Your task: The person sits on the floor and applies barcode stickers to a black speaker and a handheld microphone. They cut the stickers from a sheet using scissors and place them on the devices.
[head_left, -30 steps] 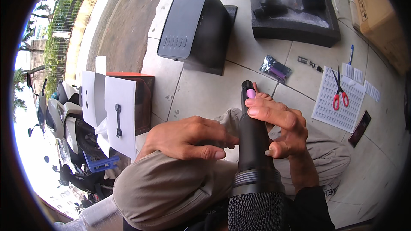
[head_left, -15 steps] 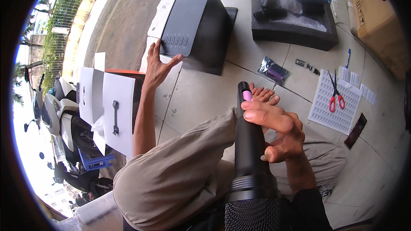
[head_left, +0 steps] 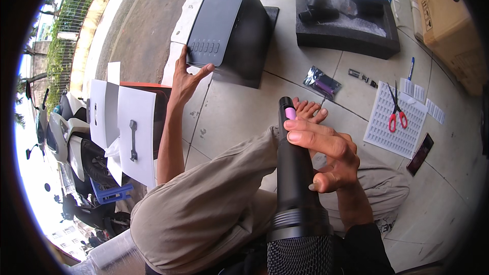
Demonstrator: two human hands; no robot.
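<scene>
at the far left a motorbike [head_left: 76, 147] stands behind a blue crate [head_left: 109, 192], and just right of them is a white box [head_left: 135, 122] with its flaps up. next comes the left hand [head_left: 184, 82], reaching far to the near left corner of the black speaker [head_left: 216, 15]: its thumb and fingers are spread wide, the fingertips on the left edge and the thumb at the near edge, touching it without closing round anything. the speaker rests on the tiled floor [head_left: 234, 122], its row of buttons toward the near end. right of the left leg, near the middle, is the black mic [head_left: 295, 178], its mesh head nearest the body and its narrow tail, with a pink band [head_left: 290, 113], pointing away. the right hand [head_left: 336, 158] grasps it from the right, fingers bent over the tail end, thumb against the side. beyond the mic's tail are the toes of a foot [head_left: 309, 110], and farther off a shiny packet [head_left: 322, 82]. a foam tray [head_left: 346, 47] with more mics lies far right of the speaker. nearer, to the right, a small black stick [head_left: 362, 77] lies apart from a sheet [head_left: 387, 140] bearing open red-handled scissors [head_left: 396, 104]; a phone [head_left: 420, 154] lies just beside, and a carton [head_left: 448, 30] stands at the far right.
</scene>
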